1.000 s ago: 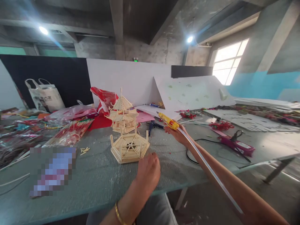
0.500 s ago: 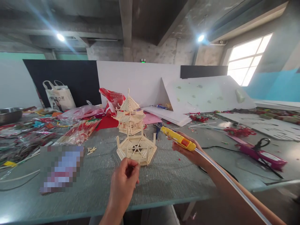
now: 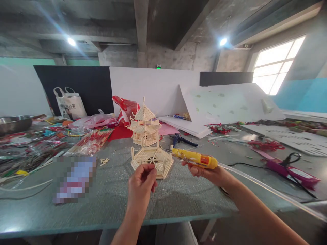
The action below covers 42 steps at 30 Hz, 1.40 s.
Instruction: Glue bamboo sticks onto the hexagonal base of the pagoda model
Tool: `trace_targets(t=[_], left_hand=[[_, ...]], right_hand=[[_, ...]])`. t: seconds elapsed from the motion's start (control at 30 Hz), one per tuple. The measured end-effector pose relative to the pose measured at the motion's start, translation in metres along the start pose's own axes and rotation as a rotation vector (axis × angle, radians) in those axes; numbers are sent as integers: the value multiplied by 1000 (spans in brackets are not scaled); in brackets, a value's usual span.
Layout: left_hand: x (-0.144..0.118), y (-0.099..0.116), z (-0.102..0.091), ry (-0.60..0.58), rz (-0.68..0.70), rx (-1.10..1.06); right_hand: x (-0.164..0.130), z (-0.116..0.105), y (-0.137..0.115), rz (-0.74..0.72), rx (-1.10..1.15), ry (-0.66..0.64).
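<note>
A hexagonal base of pale wooden sticks (image 3: 165, 167), with short upright posts at its corners, lies on the table. My left hand (image 3: 142, 182) is pinched closed at its front edge, covering part of it; whatever sits between the fingertips is too hidden to name. In my right hand (image 3: 217, 175) is a yellow hot glue gun (image 3: 191, 157), its nozzle at the post on the base's right corner. A long clear glue stick (image 3: 270, 186) trails from the gun's back end. Right behind the base stands a small pagoda model (image 3: 145, 127) made of similar sticks.
Short stick pieces (image 3: 104, 161) lie left of the base, near a pixelated flat object (image 3: 75, 178). A dark blue clamp-like tool (image 3: 178, 139) rests behind the glue gun. At right are a purple box (image 3: 291, 173) and a black cable (image 3: 245, 163). Plastic-wrapped materials (image 3: 89, 143) crowd the left.
The glue gun has come down and left relative to the base, its nozzle now by the right corner post. The blue tool behind is more exposed. My left hand stays pinched, slightly higher.
</note>
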<state>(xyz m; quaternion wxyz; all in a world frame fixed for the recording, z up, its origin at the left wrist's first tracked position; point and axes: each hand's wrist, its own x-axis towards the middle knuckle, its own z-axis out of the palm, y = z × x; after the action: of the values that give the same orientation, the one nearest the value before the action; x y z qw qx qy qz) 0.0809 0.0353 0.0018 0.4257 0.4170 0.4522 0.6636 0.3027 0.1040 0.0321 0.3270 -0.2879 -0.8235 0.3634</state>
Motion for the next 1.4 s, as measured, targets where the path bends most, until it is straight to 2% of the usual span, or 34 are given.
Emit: trace_targets(t=[0.17,0.33,0.67,1.4], left_hand=[[-1,1,-1,18,-3,-21],[0,-7,-5,9,-27,-2],[-2,-16,-13,-37,5,62],[-5,-14,-15,-39,16,55]], right_hand=[[-4,13,-13,-44,-96,-82],[-3,17,-22,-91,-203,-156],[-6,19,-21,-60,-182,-168],[-3,23,-28,-45,-207,-207]])
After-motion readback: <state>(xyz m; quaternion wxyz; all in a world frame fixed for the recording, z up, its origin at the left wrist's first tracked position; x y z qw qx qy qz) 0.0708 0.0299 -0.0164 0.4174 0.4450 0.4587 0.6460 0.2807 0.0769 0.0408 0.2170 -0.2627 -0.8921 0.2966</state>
